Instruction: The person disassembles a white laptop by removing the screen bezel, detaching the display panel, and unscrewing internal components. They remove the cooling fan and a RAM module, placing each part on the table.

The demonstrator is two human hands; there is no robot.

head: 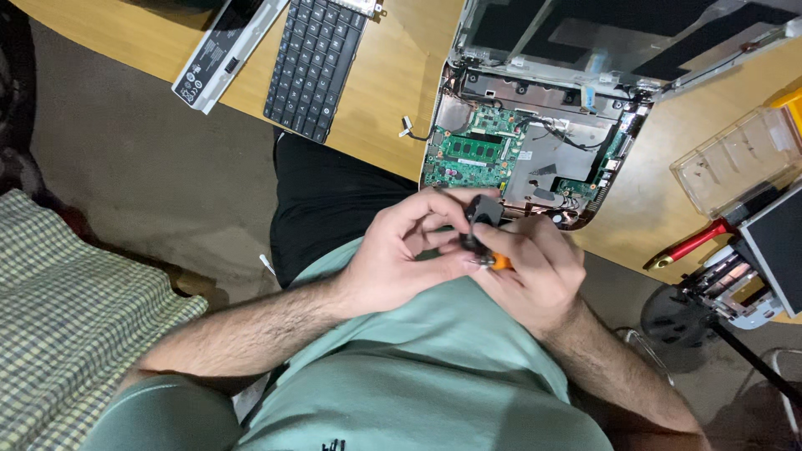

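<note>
1. Both hands meet over the lap, just in front of the opened laptop (535, 142) on the wooden table (393, 75).
2. Left hand (401, 259): fingers curled shut around a small black part (483, 210), probably a fan. It sits between the fingertips, near the laptop's front edge.
3. Right hand (530, 276): closed on an orange-handled tool (499, 262), likely a screwdriver; only the handle end shows.
4. Step, as I judge it: working a fastener on the part in hand. The next move calls for a steady grip and the tip kept seated.
5. Tool's long axis seems to run toward the part; tip hidden, so direction unsure.
6. Nearby: loose keyboard (316, 63), battery (217, 52), red-handled tool (693, 245).
</note>
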